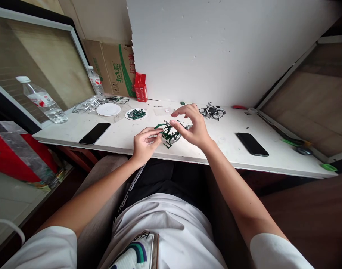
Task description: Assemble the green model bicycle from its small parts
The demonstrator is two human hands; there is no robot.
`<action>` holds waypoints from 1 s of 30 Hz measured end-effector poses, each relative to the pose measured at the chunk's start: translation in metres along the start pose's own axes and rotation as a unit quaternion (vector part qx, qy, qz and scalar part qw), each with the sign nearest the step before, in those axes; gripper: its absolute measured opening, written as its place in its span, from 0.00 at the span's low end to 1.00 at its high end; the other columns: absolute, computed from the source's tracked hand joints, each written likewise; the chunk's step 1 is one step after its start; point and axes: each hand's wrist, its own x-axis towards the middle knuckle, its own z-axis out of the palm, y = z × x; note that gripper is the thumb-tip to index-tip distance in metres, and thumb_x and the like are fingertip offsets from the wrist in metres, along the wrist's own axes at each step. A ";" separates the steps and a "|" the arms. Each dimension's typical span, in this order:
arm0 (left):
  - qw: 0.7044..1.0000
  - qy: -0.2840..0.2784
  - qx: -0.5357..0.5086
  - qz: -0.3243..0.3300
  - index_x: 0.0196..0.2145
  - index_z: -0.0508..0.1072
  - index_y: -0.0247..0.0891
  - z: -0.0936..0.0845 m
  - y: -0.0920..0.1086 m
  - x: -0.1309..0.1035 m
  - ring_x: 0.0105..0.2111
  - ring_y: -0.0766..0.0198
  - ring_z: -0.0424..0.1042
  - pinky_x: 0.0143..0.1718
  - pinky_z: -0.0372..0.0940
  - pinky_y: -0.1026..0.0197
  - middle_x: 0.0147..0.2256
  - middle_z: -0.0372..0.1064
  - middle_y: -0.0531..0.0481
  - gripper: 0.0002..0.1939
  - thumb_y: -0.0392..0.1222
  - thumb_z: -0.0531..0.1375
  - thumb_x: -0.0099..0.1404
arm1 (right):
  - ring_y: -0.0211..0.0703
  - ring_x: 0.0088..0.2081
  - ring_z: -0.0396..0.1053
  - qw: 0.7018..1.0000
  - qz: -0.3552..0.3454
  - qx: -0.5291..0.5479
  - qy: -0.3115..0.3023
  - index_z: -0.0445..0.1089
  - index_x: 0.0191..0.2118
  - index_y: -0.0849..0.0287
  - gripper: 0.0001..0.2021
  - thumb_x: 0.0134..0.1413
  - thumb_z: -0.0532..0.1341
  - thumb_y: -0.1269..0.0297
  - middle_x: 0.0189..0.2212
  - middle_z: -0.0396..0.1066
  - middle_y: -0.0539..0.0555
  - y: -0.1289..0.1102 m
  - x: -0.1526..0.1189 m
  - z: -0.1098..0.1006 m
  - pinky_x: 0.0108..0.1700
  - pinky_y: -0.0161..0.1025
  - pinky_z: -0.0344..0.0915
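Note:
A small green model bicycle stands on the white table near its front edge, one spoked wheel showing. My left hand pinches the bicycle's left end between thumb and fingers. Above its right end hovers my right hand, thumb and fingers apart with nothing visible between them. This hand partly hides another spoked wheel. A small dark green piece lies on the table just in front of the bicycle.
A plate of green parts and a white plate lie behind. A black model bicycle stands at the back. Phones lie left and right. Water bottles and a red box stand left.

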 end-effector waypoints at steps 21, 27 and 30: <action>0.997 0.073 0.007 0.002 0.46 0.85 0.38 -0.002 -0.008 0.009 0.47 0.55 0.81 0.45 0.80 0.55 0.47 0.79 0.40 0.15 0.49 0.70 0.65 | 0.43 0.33 0.67 0.947 -0.148 -0.277 -0.067 0.73 0.39 0.57 0.16 0.78 0.54 0.58 0.28 0.73 0.54 -0.003 -0.018 0.036 0.31 0.42 0.52; 0.997 0.078 0.005 0.003 0.46 0.85 0.39 -0.001 -0.010 0.007 0.48 0.54 0.81 0.47 0.80 0.54 0.48 0.79 0.40 0.15 0.49 0.70 0.65 | 0.42 0.30 0.66 0.944 -0.136 -0.297 -0.038 0.70 0.37 0.57 0.19 0.77 0.54 0.51 0.27 0.72 0.53 0.005 -0.021 0.044 0.30 0.42 0.50; 0.997 0.076 0.007 0.004 0.47 0.85 0.39 0.000 -0.008 0.006 0.49 0.53 0.80 0.47 0.80 0.55 0.48 0.79 0.40 0.15 0.48 0.70 0.66 | 0.41 0.29 0.64 0.941 -0.131 -0.311 -0.028 0.69 0.35 0.57 0.20 0.77 0.53 0.50 0.26 0.71 0.53 0.008 -0.022 0.047 0.30 0.42 0.50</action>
